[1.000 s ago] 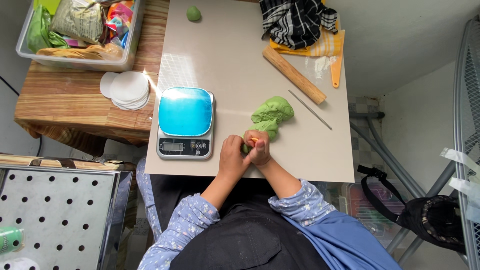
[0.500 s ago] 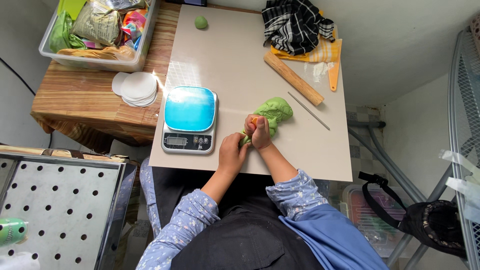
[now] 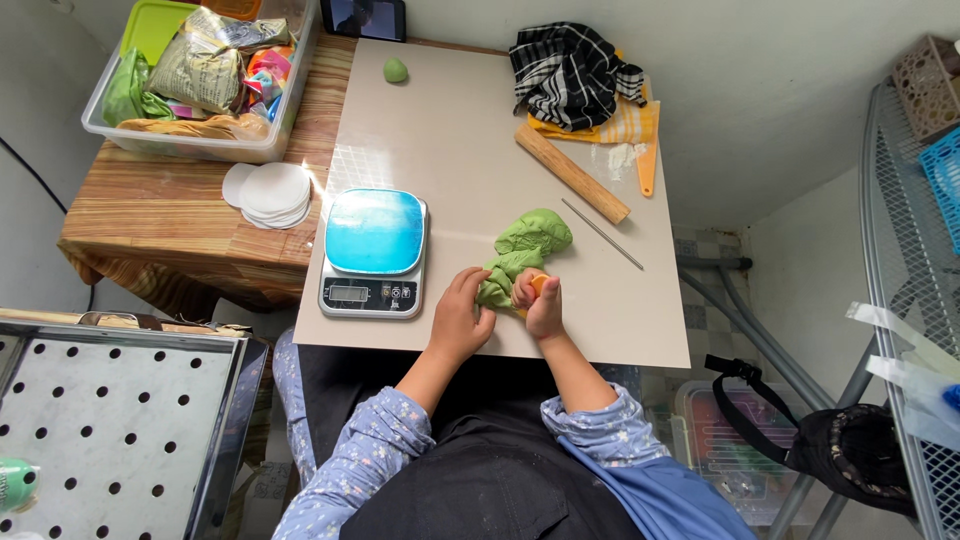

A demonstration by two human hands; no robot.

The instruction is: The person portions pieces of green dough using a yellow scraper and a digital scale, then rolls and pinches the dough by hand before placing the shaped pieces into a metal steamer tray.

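Observation:
A lump of green dough (image 3: 531, 240) lies on the beige board (image 3: 470, 150), near its front edge. My left hand (image 3: 461, 315) grips the dough's near end. My right hand (image 3: 540, 303) is closed on a small orange tool, pressed against the same end of the dough. A digital scale with a blue top (image 3: 374, 251) stands just left of my hands. A small green dough ball (image 3: 396, 69) sits at the board's far end.
A wooden rolling pin (image 3: 571, 172), a thin metal rod (image 3: 601, 233), an orange scraper (image 3: 647, 160) and a checked cloth (image 3: 574, 70) lie at the right back. White paper discs (image 3: 270, 193) and a plastic bin of bags (image 3: 200, 75) are left. A perforated tray (image 3: 100, 430) stands lower left.
The view has shifted, so the board sits lower in frame. My hands stay at the near end of the dough, with the left one now gripping it more closely.

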